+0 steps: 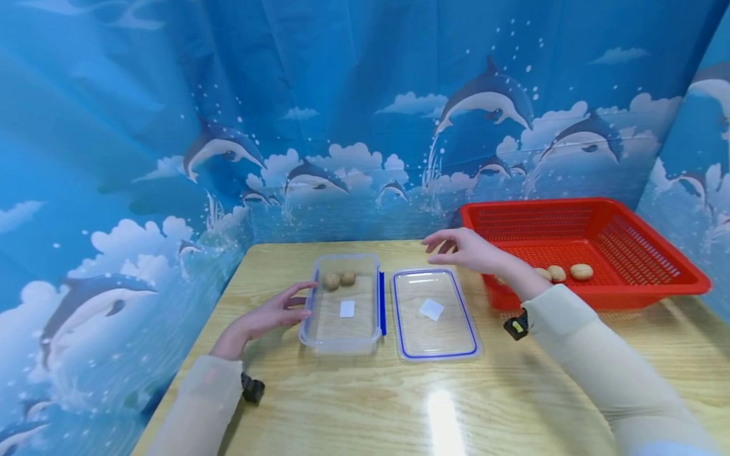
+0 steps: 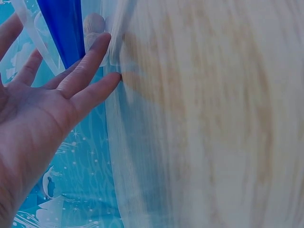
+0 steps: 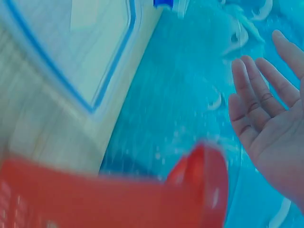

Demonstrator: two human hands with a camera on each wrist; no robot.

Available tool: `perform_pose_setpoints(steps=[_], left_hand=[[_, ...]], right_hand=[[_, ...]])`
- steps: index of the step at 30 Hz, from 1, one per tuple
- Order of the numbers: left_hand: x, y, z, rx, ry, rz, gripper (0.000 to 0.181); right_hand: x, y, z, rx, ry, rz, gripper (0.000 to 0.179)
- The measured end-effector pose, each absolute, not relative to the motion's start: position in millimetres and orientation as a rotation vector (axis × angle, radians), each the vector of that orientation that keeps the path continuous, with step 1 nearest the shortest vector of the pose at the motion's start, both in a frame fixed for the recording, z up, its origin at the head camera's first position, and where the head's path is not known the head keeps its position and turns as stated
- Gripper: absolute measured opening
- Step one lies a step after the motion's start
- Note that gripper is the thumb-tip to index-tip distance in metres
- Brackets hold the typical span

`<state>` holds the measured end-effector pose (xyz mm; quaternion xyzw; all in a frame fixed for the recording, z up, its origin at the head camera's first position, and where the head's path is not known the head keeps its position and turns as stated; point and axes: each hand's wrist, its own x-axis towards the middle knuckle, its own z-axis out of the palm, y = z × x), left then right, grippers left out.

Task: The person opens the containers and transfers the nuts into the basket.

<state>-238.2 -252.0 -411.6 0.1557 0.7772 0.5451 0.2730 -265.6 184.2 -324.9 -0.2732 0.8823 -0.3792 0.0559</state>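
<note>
My left hand [image 1: 277, 315] is at the left wall of a clear plastic box [image 1: 327, 345], fingers spread and touching or nearly touching it. Inside the box, two walnuts [image 1: 332, 281] lie near the far end, beside a white label. In the left wrist view, the fingers [image 2: 85, 71] look fairly straight beside the box wall. My right hand [image 1: 464, 249] hovers between the box's lid [image 1: 407, 339] and the red basket [image 1: 599, 297], holding nothing. Several walnuts [image 1: 581, 272] sit in the basket, some partly hidden by the right forearm. The right wrist view shows an empty palm [image 3: 280, 128].
The blue-rimmed lid lies flat to the right of the box, with a white label on it. A blue latch flap [image 1: 383, 304] sticks out along the box's right side. A dolphin-print curtain [image 1: 342, 126] stands behind the wooden table [image 1: 353, 405].
</note>
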Motion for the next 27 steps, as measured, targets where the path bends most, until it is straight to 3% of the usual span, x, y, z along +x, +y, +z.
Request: perform_pose_setpoints(steps=[27], left_hand=[[-235.8,-250.1,-409.3,0.422,2.089,1.482,0.070]], right_hand=[[-289.3,60.5,-368.8,-1.048,2.539,-1.130,0.045]])
